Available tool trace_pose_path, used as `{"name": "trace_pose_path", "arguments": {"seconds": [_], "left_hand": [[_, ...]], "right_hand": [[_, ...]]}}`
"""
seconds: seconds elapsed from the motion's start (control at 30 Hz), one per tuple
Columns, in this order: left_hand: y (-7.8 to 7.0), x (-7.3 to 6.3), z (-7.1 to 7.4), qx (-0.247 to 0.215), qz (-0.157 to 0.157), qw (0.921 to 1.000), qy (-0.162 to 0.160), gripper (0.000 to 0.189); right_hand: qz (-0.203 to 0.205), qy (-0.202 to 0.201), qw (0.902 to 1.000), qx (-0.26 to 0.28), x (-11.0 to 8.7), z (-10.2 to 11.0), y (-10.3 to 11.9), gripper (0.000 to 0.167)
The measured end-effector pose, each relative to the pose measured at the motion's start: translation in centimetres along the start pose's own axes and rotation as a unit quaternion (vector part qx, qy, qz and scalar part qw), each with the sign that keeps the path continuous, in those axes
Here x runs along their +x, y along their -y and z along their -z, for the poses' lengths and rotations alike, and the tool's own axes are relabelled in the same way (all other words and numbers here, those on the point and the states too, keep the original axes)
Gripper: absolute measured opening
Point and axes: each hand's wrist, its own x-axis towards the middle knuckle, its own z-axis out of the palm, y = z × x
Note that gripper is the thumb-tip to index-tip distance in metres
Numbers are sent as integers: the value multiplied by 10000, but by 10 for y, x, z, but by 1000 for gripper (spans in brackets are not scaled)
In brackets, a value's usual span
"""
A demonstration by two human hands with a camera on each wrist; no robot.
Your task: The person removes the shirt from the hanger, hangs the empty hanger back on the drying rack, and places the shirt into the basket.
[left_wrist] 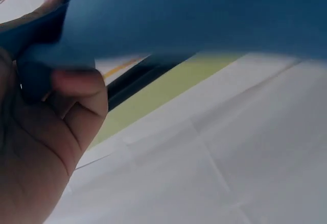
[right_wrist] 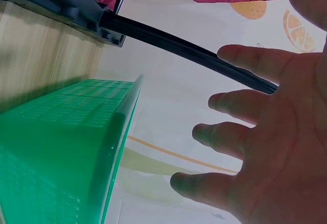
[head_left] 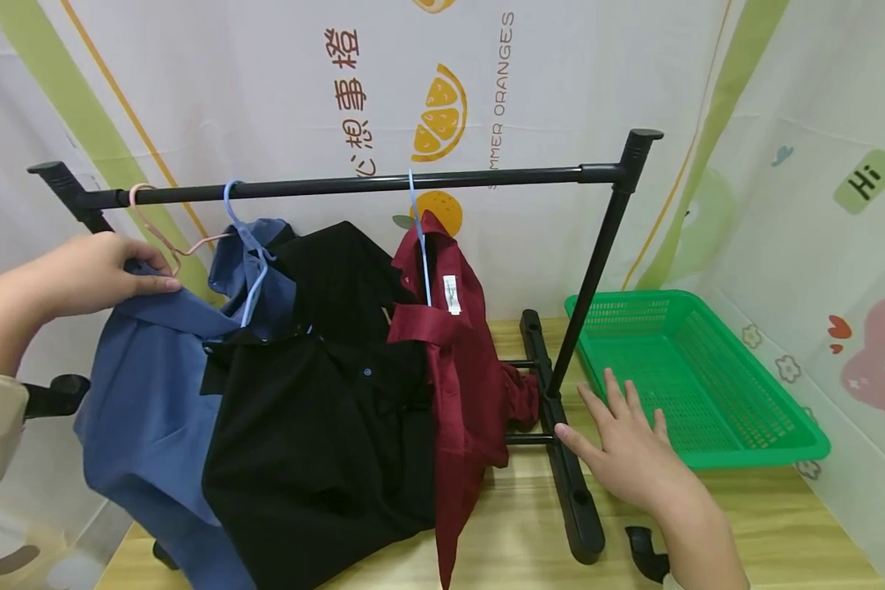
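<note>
At the rack's left end my left hand (head_left: 106, 270) grips the shoulder of a blue shirt (head_left: 147, 369), beside a pink hanger (head_left: 164, 238) hooked on the bar. In the left wrist view the blue cloth (left_wrist: 194, 15) is bunched between thumb and fingers. A black shirt (head_left: 324, 442) hangs from a blue hanger (head_left: 245, 233) just right of it. Further right, a dark red shirt (head_left: 457, 360) is on another blue hanger (head_left: 417, 221). My right hand (head_left: 634, 451) has its fingers spread and holds nothing, between the rack's right foot and the green basket.
The black clothes rack (head_left: 487, 176) stands on a wood-patterned table (head_left: 516, 524), its right foot (head_left: 568, 475) toward me. A green plastic basket (head_left: 752, 360) sits behind my right hand. A small black curved piece (head_left: 643, 553) lies near my right wrist. Printed curtains (head_left: 560, 74) close off the back.
</note>
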Motion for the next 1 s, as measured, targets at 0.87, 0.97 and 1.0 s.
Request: {"name": "trace_pose_path", "arguments": {"seconds": [0.87,0.97,1.0], "left_hand": [[-5,-5,-35,-553,136,9981,-223,49],[-6,-12,-39,-888,340,9932,-668,52],[-7,-15,-39,-1002,456,9901,-865,53]], "right_hand": [[123,-771,9960,-434,2,8,3,86],[168,-711,9967,-365,3,8,3,86],[182,-686,9969,-351,4,9,3,86]]}}
